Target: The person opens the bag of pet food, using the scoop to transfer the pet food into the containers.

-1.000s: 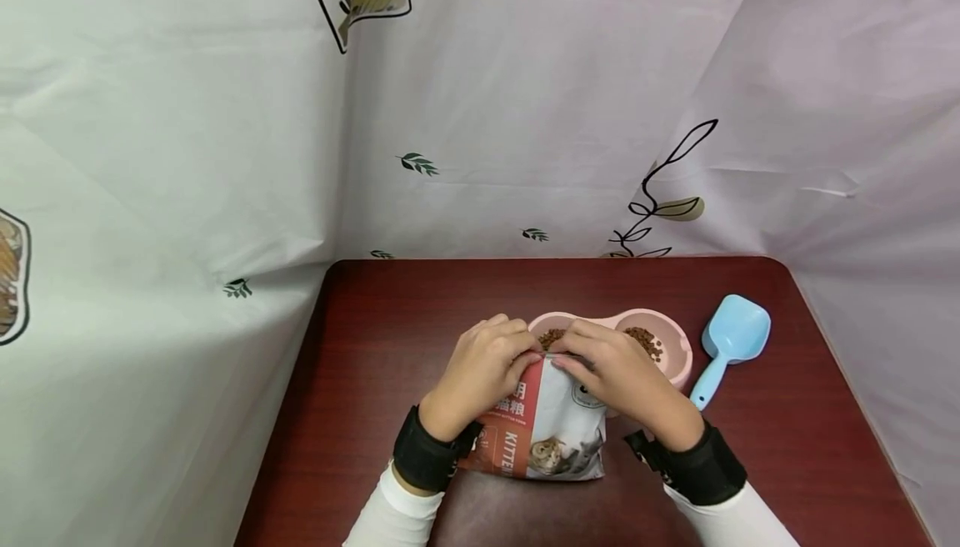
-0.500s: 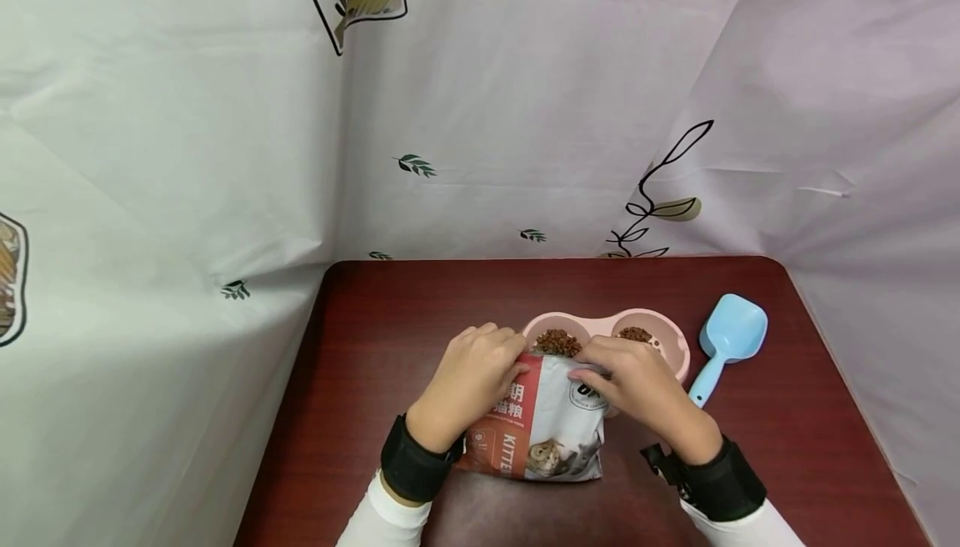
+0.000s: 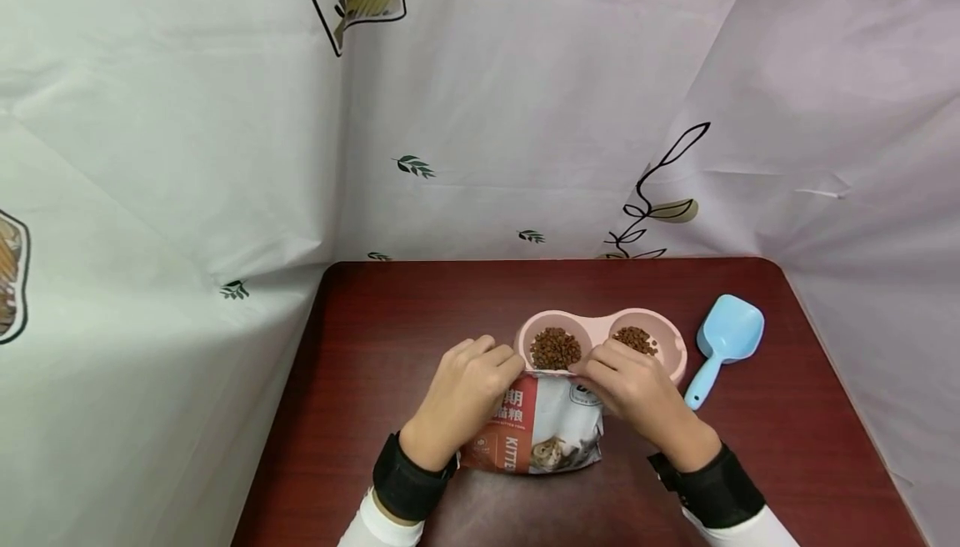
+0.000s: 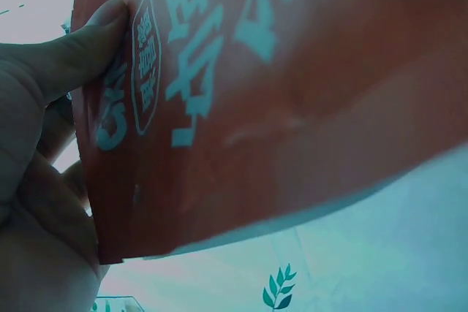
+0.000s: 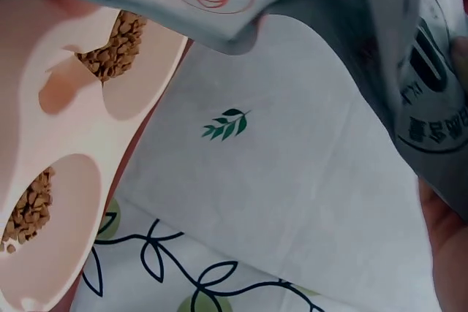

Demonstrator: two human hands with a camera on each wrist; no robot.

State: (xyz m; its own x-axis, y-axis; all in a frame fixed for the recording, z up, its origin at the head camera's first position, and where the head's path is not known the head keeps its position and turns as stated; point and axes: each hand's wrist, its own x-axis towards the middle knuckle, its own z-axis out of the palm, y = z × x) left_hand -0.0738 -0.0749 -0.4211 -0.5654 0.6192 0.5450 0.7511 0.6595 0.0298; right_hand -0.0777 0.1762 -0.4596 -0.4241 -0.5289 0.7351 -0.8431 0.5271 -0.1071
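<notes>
A red and white bag of kitten food (image 3: 566, 426) stands in front of the bowls in the head view, its top edge turned toward them. My left hand (image 3: 468, 393) pinches the left end of that edge; in the left wrist view the thumb (image 4: 88, 49) presses on the red face, the other fingers behind it. The right hand (image 3: 641, 388) grips the edge toward its right end, fingers curled over it. Part of that hand (image 5: 442, 246) shows at the margin of the right wrist view, beside the bag's grey-white face (image 5: 439, 118).
Just behind the bag sits a pink double bowl (image 3: 597, 328) with brown kibble (image 3: 555, 349) in both hollows. To its right lies a light blue scoop (image 3: 727, 338). All are on a dark red table (image 3: 405, 297), with a printed white cloth (image 3: 480, 113) behind.
The bag's top edge has come down toward me, and more of the left bowl shows. My left hand has shifted slightly left and down; the right hand slid right along the edge.
</notes>
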